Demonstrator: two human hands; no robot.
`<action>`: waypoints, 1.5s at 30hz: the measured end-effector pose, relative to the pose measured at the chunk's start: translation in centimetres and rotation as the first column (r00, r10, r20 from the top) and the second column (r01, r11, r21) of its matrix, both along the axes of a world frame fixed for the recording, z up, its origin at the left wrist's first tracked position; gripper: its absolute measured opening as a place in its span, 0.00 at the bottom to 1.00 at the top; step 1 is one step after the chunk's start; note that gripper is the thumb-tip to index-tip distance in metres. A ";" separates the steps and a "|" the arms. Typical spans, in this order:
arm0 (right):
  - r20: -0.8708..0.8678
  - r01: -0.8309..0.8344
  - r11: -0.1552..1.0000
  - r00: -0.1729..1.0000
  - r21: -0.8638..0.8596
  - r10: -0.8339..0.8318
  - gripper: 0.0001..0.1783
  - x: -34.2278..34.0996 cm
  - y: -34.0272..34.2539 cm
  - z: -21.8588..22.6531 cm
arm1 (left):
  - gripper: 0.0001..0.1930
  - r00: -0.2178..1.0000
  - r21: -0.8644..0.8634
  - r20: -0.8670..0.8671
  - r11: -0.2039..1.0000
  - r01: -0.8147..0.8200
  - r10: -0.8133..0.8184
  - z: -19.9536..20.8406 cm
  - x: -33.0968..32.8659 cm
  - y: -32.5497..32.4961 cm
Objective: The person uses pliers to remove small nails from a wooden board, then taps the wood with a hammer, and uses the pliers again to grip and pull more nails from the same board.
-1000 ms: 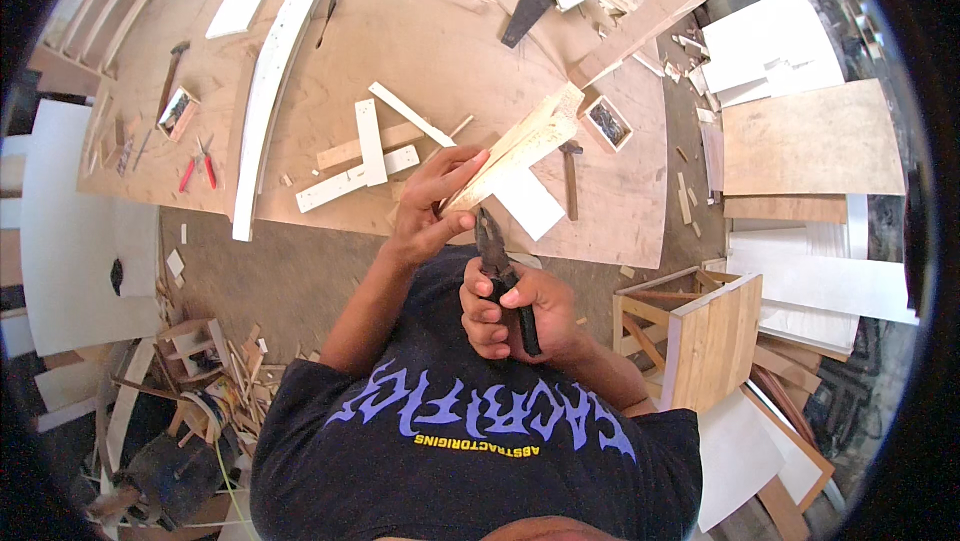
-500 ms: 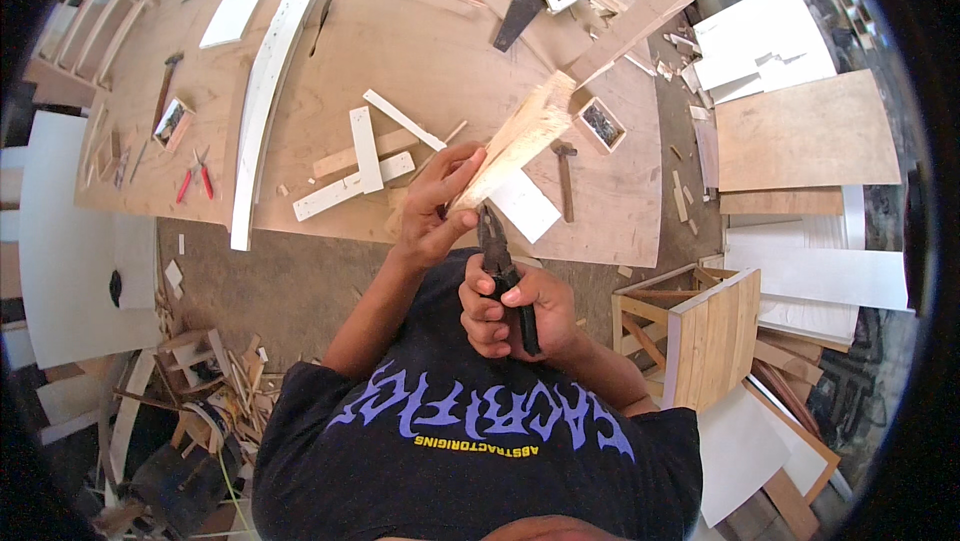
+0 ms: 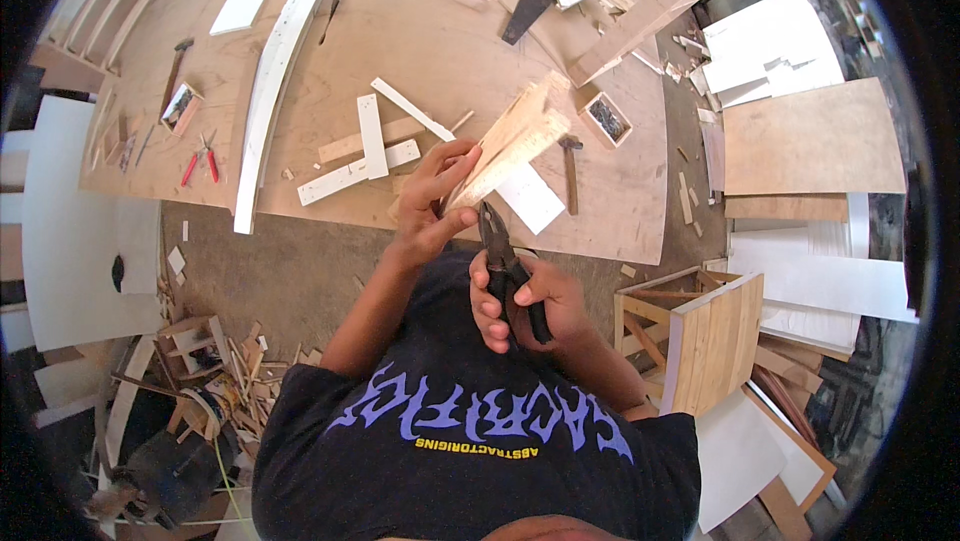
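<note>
A rough, splintered piece of pale wood (image 3: 520, 146) is gripped at its lower end by my left hand (image 3: 432, 203), tilted up to the right above the workbench. In my right hand (image 3: 535, 303) are dark pliers (image 3: 497, 241) with black handles, which stand apart within my fingers. The jaws of the pliers point up at the wood's lower end; whether they touch it I cannot tell. Beneath the wood, a white board (image 3: 530, 199) lies near the bench's front edge. Beside it rests a hammer (image 3: 571, 179).
The plywood workbench (image 3: 400, 36) carries a nail box (image 3: 607, 119), joined white strips (image 3: 372, 136), red-handled pincers (image 3: 203, 160), a second hammer (image 3: 176, 71), another small box (image 3: 181, 109) and a handsaw (image 3: 528, 11). A wooden stand (image 3: 715, 341) is at right; scrap wood (image 3: 250, 366) lies lower left.
The handles of the pliers have spread further apart in my right hand, which has shifted slightly right. My left hand keeps its hold on the wood. The whole view has shifted a little.
</note>
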State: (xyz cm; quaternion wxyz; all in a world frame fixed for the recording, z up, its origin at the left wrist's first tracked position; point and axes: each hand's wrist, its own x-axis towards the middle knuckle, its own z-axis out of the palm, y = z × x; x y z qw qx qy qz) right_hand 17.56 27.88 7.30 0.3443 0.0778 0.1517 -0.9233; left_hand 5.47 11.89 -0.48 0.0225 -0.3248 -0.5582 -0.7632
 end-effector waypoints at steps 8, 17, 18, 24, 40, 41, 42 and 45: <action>0.048 -0.047 0.997 0.998 0.061 0.044 0.37 1.2 0.9 -0.7 | 0.36 0.999 -0.061 -0.014 0.998 0.035 -0.036 -0.2 1.2 0.3; 0.002 -0.074 0.995 0.997 0.065 0.074 0.25 3.0 3.4 1.1 | 0.38 0.995 -0.086 0.060 0.993 0.086 -0.081 0.2 4.1 2.3; 0.021 -0.079 0.995 0.997 0.065 0.078 0.24 3.6 3.9 1.0 | 0.39 0.995 -0.092 0.062 0.992 0.087 -0.081 0.4 4.5 2.7; 0.151 -0.079 0.997 0.985 -0.007 0.080 0.20 5.8 6.1 2.2 | 0.38 0.999 -0.141 -0.013 0.989 0.049 -0.051 1.3 6.7 5.7; 0.140 -0.262 0.965 0.956 0.006 0.258 0.24 8.4 12.5 1.7 | 0.36 0.996 -0.214 -0.089 0.977 -0.026 0.007 1.7 10.9 9.9; 0.134 -0.277 0.961 0.952 0.000 0.274 0.24 8.4 12.8 1.6 | 0.36 0.995 -0.212 -0.095 0.977 -0.033 0.013 1.8 11.0 10.0; 0.134 -0.293 0.956 0.948 0.006 0.290 0.23 8.4 13.0 1.6 | 0.36 0.996 -0.212 -0.088 0.977 -0.032 0.014 1.8 11.2 10.1; 0.137 -0.334 0.943 0.934 0.012 0.329 0.23 8.3 13.4 1.6 | 0.36 0.998 -0.204 -0.059 0.979 -0.018 0.006 1.7 11.6 9.9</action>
